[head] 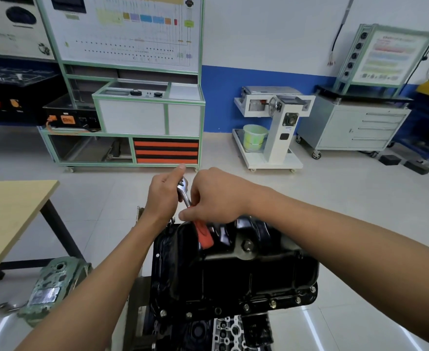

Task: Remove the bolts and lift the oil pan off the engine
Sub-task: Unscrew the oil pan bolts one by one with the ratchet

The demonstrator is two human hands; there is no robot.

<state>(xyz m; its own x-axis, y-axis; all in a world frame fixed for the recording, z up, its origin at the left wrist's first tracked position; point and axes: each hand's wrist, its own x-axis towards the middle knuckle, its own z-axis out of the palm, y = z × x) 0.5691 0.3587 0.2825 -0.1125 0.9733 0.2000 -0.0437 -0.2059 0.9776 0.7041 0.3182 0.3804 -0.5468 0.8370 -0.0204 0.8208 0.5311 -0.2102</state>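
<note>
My left forearm point(122, 252) and right forearm point(309, 219) are bare and reach forward, and my 2 hands meet in front of me. My left hand point(164, 192) curls round the head of the ratchet point(184, 196), 1 digit pointing up. My right hand point(214, 196) grips its shaft, knuckles up.

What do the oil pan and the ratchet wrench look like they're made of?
The oil pan: likely stamped steel, glossy black paint, going by pressed ribs and bright reflections. The ratchet wrench: polished, chrome-looking metal shaft; handle grip matte red-orange, probably rubber or plastic.
</note>
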